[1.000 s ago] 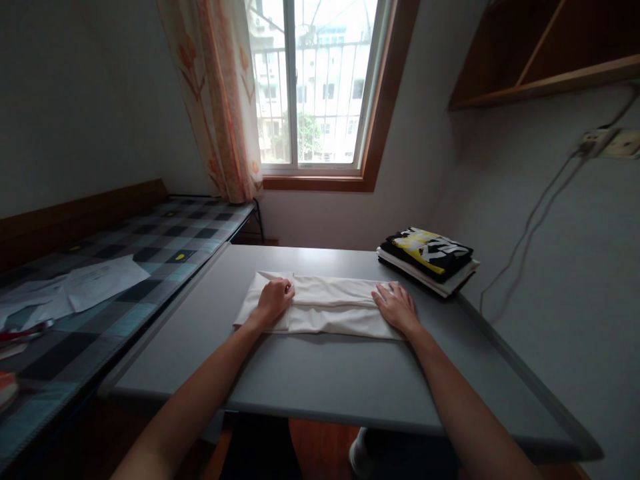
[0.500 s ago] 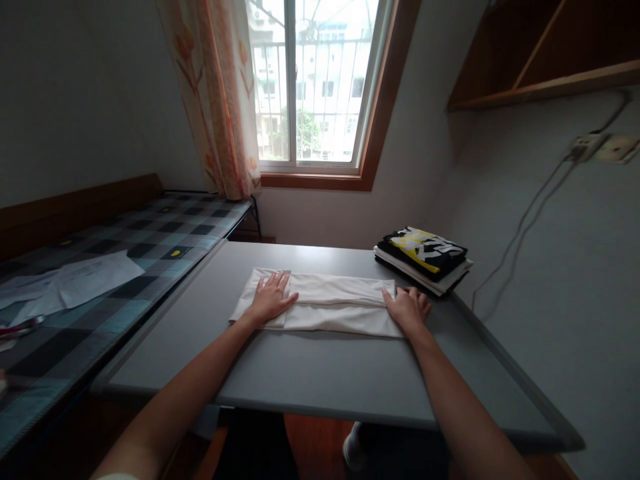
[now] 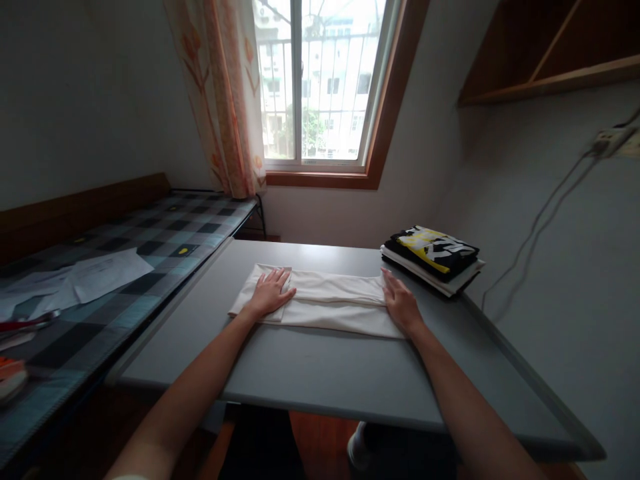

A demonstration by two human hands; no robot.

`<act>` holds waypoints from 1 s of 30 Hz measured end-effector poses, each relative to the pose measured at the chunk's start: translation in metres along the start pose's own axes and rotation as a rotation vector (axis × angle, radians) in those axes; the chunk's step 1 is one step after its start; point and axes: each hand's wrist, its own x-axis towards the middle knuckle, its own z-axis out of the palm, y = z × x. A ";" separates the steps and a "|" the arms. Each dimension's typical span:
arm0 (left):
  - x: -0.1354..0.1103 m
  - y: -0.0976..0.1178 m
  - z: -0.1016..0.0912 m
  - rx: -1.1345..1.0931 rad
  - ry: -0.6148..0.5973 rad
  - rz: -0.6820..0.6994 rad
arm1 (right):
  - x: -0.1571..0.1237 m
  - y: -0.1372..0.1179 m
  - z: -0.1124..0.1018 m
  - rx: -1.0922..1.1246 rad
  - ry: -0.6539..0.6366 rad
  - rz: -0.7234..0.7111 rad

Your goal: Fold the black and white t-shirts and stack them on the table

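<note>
Nearest me, across the grey tabletop (image 3: 320,370), I have the left hand (image 3: 271,293) laid flat, fingers spread, gripping nothing; its palm covers part of the folded left end of a white cloth (image 3: 335,303). The right hand (image 3: 401,308) is at the cloth's other end, fingers fairly straight and pointing away from me; I can't tell whether it pinches any fabric. The long folded strip lies flat between the two hands, a crease along its length. Just past the right hand, I see a stack of folded clothes (image 3: 434,257) near the tabletop's far right corner; farther off, a curtain (image 3: 220,100) hangs beside the window (image 3: 330,87).
</note>
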 end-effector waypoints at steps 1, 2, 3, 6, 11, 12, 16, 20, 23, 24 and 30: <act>0.000 0.000 0.000 -0.003 -0.001 0.002 | -0.001 -0.002 -0.003 -0.038 -0.021 -0.002; 0.000 0.000 0.000 -0.006 -0.003 0.002 | -0.001 -0.003 -0.006 -0.074 -0.056 0.000; 0.000 -0.001 0.000 -0.009 -0.004 0.001 | -0.001 -0.003 -0.008 -0.100 -0.098 0.003; 0.000 -0.001 0.000 -0.014 -0.012 -0.003 | 0.002 0.003 -0.016 -0.088 -0.213 0.028; 0.001 -0.001 0.000 -0.019 -0.024 0.014 | 0.013 0.013 -0.037 0.307 -0.437 0.064; 0.001 -0.002 0.000 -0.022 -0.026 0.017 | 0.018 0.012 -0.043 0.403 -0.482 0.103; 0.002 -0.002 0.000 -0.035 -0.035 0.021 | 0.053 -0.017 -0.066 0.609 -0.562 0.217; 0.002 -0.002 -0.002 -0.052 -0.035 0.020 | 0.091 -0.083 -0.059 0.632 -0.474 0.068; 0.000 -0.003 -0.006 -0.069 -0.048 0.033 | 0.091 -0.137 -0.025 0.736 -0.507 -0.073; -0.001 -0.004 -0.007 -0.073 -0.061 0.041 | 0.085 -0.151 -0.010 0.683 -0.569 -0.154; -0.008 -0.001 -0.016 -0.068 -0.058 0.050 | 0.040 -0.170 0.053 0.195 -0.384 -0.442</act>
